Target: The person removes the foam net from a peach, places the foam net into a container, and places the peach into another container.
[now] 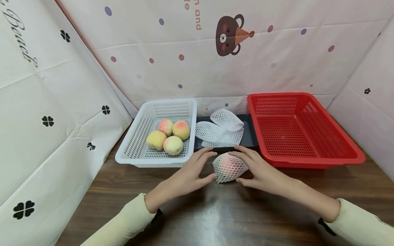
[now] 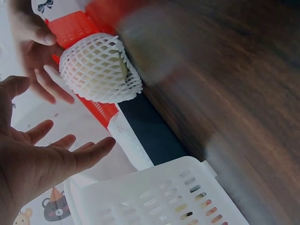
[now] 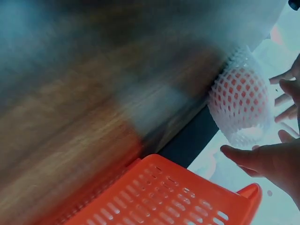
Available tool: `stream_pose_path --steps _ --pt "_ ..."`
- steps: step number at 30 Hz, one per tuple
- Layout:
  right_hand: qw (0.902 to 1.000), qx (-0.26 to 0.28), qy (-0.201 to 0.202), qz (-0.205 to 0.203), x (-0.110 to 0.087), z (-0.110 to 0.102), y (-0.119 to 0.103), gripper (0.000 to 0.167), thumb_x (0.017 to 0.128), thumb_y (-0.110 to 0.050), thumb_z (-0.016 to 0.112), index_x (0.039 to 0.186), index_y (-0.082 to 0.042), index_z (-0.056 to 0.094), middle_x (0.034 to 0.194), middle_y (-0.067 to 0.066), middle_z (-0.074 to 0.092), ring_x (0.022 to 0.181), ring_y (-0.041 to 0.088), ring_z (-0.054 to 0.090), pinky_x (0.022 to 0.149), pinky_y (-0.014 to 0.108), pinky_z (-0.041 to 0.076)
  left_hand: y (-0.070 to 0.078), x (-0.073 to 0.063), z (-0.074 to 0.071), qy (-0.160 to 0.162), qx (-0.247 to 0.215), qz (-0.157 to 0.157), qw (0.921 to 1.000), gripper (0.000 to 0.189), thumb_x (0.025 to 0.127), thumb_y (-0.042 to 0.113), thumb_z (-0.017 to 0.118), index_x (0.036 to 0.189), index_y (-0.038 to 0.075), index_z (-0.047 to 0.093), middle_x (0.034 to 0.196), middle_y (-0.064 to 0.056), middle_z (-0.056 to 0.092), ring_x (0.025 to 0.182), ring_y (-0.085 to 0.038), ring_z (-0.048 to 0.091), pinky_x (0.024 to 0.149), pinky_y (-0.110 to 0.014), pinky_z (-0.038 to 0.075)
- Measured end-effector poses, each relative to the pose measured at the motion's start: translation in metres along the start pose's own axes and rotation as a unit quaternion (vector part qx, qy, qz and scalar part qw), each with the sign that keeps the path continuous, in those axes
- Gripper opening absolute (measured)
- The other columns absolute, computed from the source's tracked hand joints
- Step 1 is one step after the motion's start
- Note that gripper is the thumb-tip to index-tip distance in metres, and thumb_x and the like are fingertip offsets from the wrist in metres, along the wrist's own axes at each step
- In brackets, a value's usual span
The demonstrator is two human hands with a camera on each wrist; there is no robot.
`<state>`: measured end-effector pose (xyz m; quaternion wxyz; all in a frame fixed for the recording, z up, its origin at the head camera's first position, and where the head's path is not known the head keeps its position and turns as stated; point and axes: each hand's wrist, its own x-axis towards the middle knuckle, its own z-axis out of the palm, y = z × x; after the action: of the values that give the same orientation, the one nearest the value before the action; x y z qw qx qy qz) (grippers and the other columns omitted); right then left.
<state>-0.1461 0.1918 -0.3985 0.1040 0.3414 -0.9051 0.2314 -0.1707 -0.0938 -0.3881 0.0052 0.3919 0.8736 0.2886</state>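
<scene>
A pinkish peach in a white foam net sleeve [image 1: 229,167] rests on the wooden table between the two hands. On its left side the left hand [image 1: 194,172] is spread, thumb and fingers apart. The right hand [image 1: 261,169] curves loosely on the other side, its fingertips overlapping the net's edge in the head view; whether they touch it I cannot tell. In the left wrist view a gap shows between the left hand [image 2: 42,161] and the netted peach [image 2: 96,70]. The right wrist view shows the right hand [image 3: 274,161] with fingers loose near the net [image 3: 241,101].
A white basket [image 1: 129,161] at the left holds several bare peaches [image 1: 173,145]. Behind the hands, a dark tray [image 1: 250,131] carries white foam nets [image 1: 220,131]. At the right stands a red basket [image 1: 314,160]. Printed cloth [image 1: 184,75] hangs behind and on both sides.
</scene>
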Motion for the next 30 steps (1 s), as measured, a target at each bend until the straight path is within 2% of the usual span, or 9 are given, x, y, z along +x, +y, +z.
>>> stream_pose_path --steps 8,13,17,22,25,30 --pt "0.9984 0.014 -0.054 0.008 0.02 0.012 0.009 0.086 0.08 -0.026 0.088 0.152 -0.014 0.042 0.156 0.02 0.035 0.136 0.047 0.038 0.102 0.065 0.046 0.0 0.002 0.0 -0.001 -0.006 0.0 1.0 0.062 0.099 0.036 0.067 0.15 0.014 0.041 0.161 -0.008 0.031 0.147 -0.023 0.032 0.118 -0.046 0.036" --pt "0.9964 0.028 -0.079 0.013 0.025 0.015 0.012 0.082 0.079 -0.022 0.089 0.148 -0.015 0.047 0.152 0.019 0.041 0.133 0.044 0.044 0.1 0.061 0.049 -0.001 0.004 0.0 -0.004 -0.01 0.001 0.9999 0.062 0.099 0.036 0.068 0.15 0.013 0.042 0.161 -0.009 0.031 0.148 -0.022 0.031 0.119 -0.045 0.035" --pt "0.9971 0.031 -0.069 -0.002 0.03 0.018 0.014 0.075 0.076 -0.017 0.089 0.142 -0.013 0.053 0.142 0.014 0.05 0.124 0.032 0.054 0.095 0.05 0.055 0.0 0.005 0.0 -0.002 -0.013 0.001 0.9999 0.062 0.098 0.035 0.068 0.15 0.012 0.042 0.161 -0.009 0.032 0.147 -0.022 0.032 0.119 -0.044 0.035" --pt "0.9983 0.034 -0.046 -0.005 0.032 0.018 0.015 0.072 0.072 -0.015 0.09 0.136 -0.013 0.058 0.133 0.005 0.055 0.115 0.02 0.058 0.09 0.041 0.057 0.002 0.006 0.001 0.006 -0.025 0.005 0.9997 0.06 0.098 0.033 0.068 0.149 0.012 0.043 0.16 -0.007 0.034 0.147 -0.019 0.033 0.119 -0.042 0.035" --pt "0.9986 0.044 -0.03 -0.003 0.033 0.011 0.012 0.072 0.07 -0.015 0.09 0.135 -0.013 0.058 0.132 0.003 0.056 0.111 0.017 0.059 0.087 0.036 0.058 0.004 0.005 -0.001 0.013 -0.034 0.011 0.9993 0.059 0.099 0.032 0.068 0.149 0.012 0.043 0.16 -0.004 0.034 0.147 -0.016 0.032 0.119 -0.04 0.035" --pt "0.9984 0.056 -0.002 0.008 0.036 -0.01 0.004 0.074 0.07 -0.019 0.092 0.136 -0.017 0.056 0.132 0.001 0.056 0.11 0.016 0.059 0.084 0.035 0.059 0.006 0.004 -0.008 0.047 -0.053 0.036 0.9968 0.056 0.099 0.027 0.068 0.147 0.008 0.045 0.159 -0.003 0.036 0.147 -0.016 0.033 0.119 -0.042 0.035"
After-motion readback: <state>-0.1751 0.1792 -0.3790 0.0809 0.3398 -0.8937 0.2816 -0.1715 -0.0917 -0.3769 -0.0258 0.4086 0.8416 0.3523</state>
